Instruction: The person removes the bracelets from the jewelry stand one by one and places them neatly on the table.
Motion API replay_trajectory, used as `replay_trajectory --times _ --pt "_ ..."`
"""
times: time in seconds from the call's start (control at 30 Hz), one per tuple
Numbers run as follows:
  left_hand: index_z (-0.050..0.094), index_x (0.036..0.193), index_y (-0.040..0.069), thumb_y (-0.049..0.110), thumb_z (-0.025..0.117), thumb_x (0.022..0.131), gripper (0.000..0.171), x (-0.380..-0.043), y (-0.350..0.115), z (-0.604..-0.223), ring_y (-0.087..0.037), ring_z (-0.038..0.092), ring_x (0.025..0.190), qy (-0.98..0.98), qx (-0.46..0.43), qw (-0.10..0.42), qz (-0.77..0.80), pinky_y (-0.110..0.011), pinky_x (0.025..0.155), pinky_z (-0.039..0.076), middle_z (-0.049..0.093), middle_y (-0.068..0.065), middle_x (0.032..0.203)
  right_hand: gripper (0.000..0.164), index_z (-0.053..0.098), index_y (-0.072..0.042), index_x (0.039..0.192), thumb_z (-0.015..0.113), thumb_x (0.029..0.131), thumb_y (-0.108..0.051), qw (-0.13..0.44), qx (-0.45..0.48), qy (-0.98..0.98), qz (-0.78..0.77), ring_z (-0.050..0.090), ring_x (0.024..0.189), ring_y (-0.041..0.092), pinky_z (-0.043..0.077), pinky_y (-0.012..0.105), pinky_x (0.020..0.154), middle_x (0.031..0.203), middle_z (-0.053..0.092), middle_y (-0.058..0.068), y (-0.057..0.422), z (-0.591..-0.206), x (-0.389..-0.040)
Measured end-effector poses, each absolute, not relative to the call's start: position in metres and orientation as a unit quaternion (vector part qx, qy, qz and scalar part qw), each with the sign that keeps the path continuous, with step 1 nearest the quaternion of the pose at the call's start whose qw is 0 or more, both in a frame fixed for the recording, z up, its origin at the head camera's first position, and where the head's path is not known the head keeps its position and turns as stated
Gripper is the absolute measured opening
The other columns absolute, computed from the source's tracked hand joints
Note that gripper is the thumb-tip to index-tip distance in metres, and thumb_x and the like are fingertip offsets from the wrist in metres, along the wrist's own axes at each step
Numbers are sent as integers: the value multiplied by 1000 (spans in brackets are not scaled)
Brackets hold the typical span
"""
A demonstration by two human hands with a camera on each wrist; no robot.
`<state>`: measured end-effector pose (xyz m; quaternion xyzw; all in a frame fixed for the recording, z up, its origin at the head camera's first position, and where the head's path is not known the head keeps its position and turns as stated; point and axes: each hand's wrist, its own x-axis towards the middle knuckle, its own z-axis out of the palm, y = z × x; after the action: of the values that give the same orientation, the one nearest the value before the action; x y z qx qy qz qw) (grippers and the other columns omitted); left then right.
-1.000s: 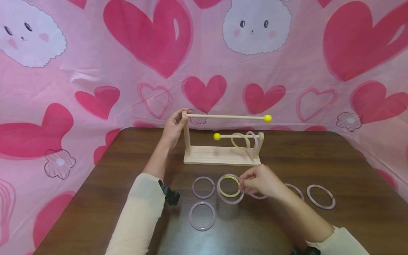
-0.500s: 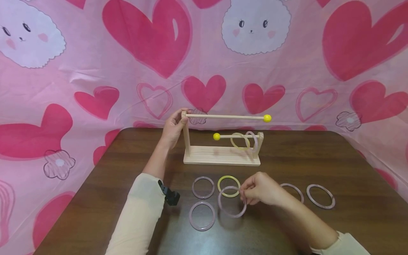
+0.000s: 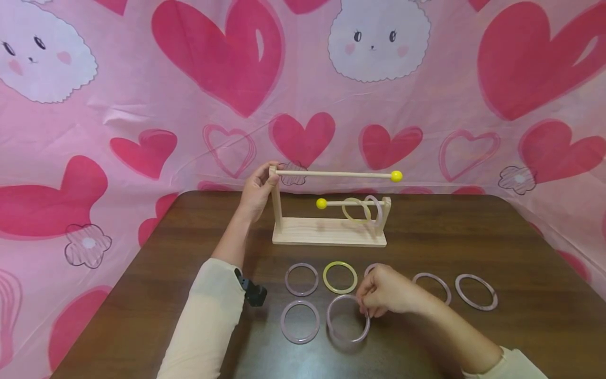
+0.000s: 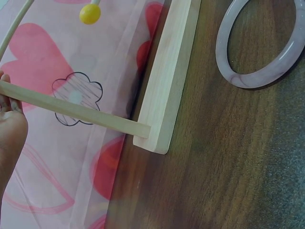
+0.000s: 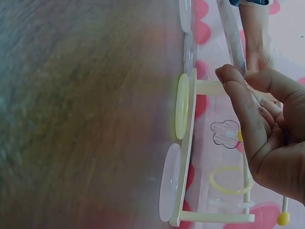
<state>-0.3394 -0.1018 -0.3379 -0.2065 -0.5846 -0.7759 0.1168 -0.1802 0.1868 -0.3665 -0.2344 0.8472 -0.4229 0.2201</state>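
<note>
In the head view, my left hand holds the top of the tall left post of a wooden bangle rack. My right hand pinches the right side of a lilac bangle between thumb and fingers, low over the table. The right wrist view shows this same bangle edge-on at the fingertips. Just behind it lies a yellow bangle flat on the wood. On the rack's lower rod hang a pale yellow bangle and a lilac one; the upper rod is bare.
Two lilac bangles, a back one and a front one, lie to the left. Others, a middle one and a far one, lie rightward. My right hand partly covers another. A pink heart-patterned cloth hangs behind the table.
My right hand has brought the lilac bangle from over the yellow bangle towards the front of the table, uncovering the yellow one. The left hand keeps its grip on the post.
</note>
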Motion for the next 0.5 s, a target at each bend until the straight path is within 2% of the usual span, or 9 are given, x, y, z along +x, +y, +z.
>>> replay_trajectory --times 0.17,0.37,0.5 --pt "59 110 8 25 64 76 38 -339 -102 -338 -10 52 100 -587 -203 114 -775 -25 88 40 64 10 101 15 67 1 69 54 73 8 231 -236 845 -420 61 51 14 52 28 48 62 65 2 186 -368 -179" --pt "50 119 -7 21 62 78 51 -339 -102 -338 -10 52 101 -592 -203 120 -770 -25 89 39 64 12 101 16 67 -1 68 54 73 7 238 -237 843 -421 62 52 16 53 29 48 63 66 4 185 -372 -178" --pt "48 121 -8 16 61 81 49 -339 -101 -337 -10 52 101 -595 -202 122 -768 -26 90 39 64 12 101 16 67 -2 68 55 74 7 242 -235 844 -418 62 52 16 53 29 48 63 66 4 185 -375 -178"
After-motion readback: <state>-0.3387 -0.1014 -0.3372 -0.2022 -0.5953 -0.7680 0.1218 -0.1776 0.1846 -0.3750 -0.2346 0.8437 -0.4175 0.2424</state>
